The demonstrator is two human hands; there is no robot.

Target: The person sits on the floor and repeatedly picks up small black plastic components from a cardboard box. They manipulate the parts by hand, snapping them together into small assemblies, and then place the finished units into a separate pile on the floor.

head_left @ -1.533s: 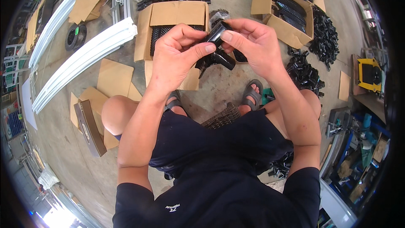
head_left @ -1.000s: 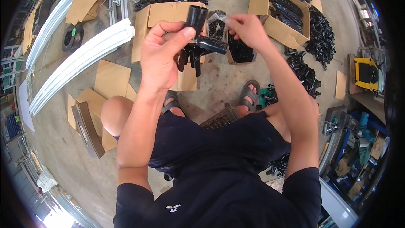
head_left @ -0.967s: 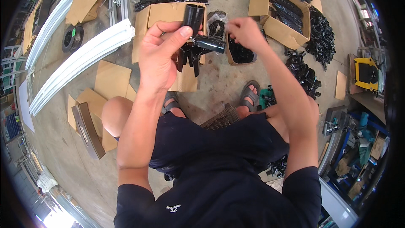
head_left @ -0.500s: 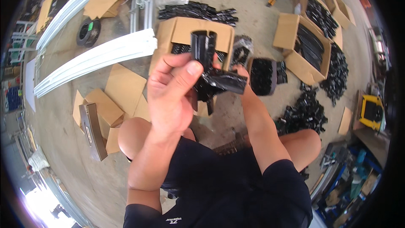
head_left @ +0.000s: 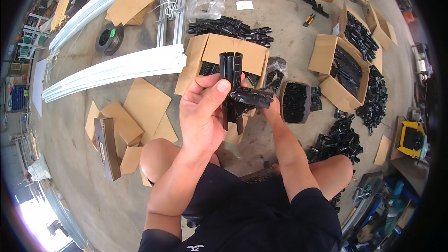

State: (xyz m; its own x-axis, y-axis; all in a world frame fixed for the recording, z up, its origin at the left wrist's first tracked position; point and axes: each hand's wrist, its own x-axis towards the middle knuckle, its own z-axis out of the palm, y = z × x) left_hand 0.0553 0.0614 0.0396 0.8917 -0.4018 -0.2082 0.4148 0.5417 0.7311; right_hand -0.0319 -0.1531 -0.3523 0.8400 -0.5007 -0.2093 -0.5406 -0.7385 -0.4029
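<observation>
My left hand (head_left: pixel 204 119) is raised in front of me, thumb and fingers closed round a glossy black pipe connector (head_left: pixel 231 67). One split, tube-like arm of the connector points away from me. Another arm extends to the right, and further prongs hang below. My right hand (head_left: pixel 274 108) is just past the end of the right-hand arm, which overlaps it in view. Its fingers are mostly hidden, so I cannot tell whether they grip anything. Behind the connector stands an open cardboard box (head_left: pixel 235 46) with black parts inside.
A dark tub (head_left: pixel 284 115) of small black parts stands right of the box, by a clear plastic bag (head_left: pixel 280 67). Further right are a carton (head_left: pixel 357 95) of black parts and a connector heap (head_left: pixel 338 137). White rails (head_left: pixel 121 67) and flattened cardboard (head_left: pixel 144 100) lie left.
The whole view has shifted, so the floor and boxes appear lower and further right. My left hand still holds the connector. My right hand now appears lower beside the connector's right end.
</observation>
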